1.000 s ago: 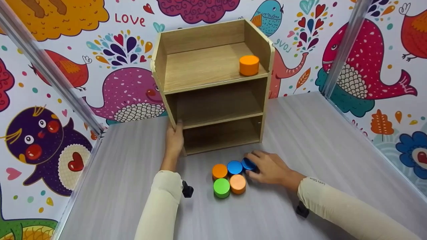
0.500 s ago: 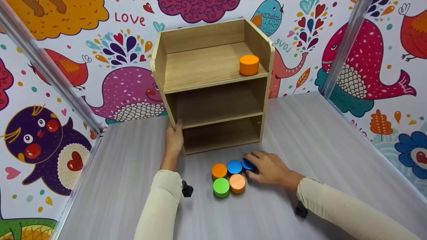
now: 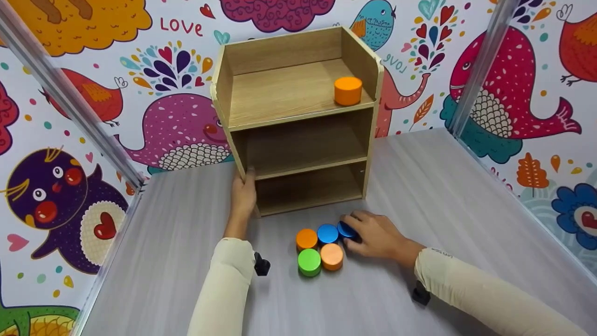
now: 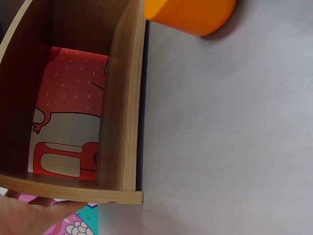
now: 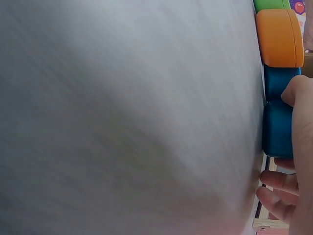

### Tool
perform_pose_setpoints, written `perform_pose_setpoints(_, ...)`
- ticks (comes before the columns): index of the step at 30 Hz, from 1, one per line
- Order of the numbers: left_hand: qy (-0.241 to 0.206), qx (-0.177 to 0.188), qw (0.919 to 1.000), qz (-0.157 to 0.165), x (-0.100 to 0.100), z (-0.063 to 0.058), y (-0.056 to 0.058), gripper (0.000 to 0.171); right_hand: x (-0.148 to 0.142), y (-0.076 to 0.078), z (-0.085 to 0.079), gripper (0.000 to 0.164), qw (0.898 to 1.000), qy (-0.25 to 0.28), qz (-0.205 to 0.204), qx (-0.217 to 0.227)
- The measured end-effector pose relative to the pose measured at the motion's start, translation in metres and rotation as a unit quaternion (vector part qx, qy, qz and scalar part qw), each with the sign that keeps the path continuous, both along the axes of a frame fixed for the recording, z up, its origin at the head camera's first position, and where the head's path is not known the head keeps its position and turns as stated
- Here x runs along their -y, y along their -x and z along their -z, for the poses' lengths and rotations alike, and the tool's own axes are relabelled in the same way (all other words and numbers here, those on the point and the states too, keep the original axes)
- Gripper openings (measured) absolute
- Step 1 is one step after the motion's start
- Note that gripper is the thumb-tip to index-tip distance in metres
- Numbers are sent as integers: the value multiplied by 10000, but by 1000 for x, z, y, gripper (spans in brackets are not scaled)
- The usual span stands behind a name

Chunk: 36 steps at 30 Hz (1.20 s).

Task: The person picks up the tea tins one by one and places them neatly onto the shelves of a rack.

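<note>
A small wooden shelf unit [image 3: 284, 88] with three levels stands upright, with an orange cylinder [image 3: 348, 91] on its top level. My left hand [image 3: 243, 193] grips its left side panel, thumb at the front edge; in the left wrist view part of that hand [image 4: 29, 215] shows beside the panel. My right hand [image 3: 375, 234] holds a shiny blue cylinder [image 3: 346, 229] between thumb and fingers on the table. Touching or close beside it are another blue cylinder [image 3: 328, 234], a light orange one [image 3: 331, 256], a green one [image 3: 309, 262] and an orange one [image 3: 306, 239].
The grey wood-grain table [image 3: 177, 261] extends around the shelf and cylinders. Walls printed with cartoon animals [image 3: 186, 126] enclose it, with metal posts [image 3: 480, 70] at the corners. Black mounts [image 3: 262, 264] sit by both sleeves.
</note>
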State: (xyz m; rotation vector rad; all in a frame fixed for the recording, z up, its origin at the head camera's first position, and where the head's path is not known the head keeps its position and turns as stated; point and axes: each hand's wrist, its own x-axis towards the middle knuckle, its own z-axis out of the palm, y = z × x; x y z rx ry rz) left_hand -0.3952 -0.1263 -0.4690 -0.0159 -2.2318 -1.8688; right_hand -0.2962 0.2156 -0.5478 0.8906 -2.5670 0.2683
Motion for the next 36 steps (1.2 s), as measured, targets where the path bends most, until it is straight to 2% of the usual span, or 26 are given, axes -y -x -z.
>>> perform_pose_setpoints(15,-90,-88,9999,-20,-1,2,1,44,1,-2,-5,49,9990,-158,138,402)
perform_pose_setpoints(22,-67,37,9999,65,1,3,1,48,3,-5,-12,50,9974,-228,240,643)
perform_pose_setpoints(31,-118,-124,9998,105,0,1,2,43,3,-2,-25,48,9946,-304,450,879)
perform_pose_setpoints(36,-53,-125,9999,56,1,2,2,44,4,0,-37,48,9951,-330,484,801)
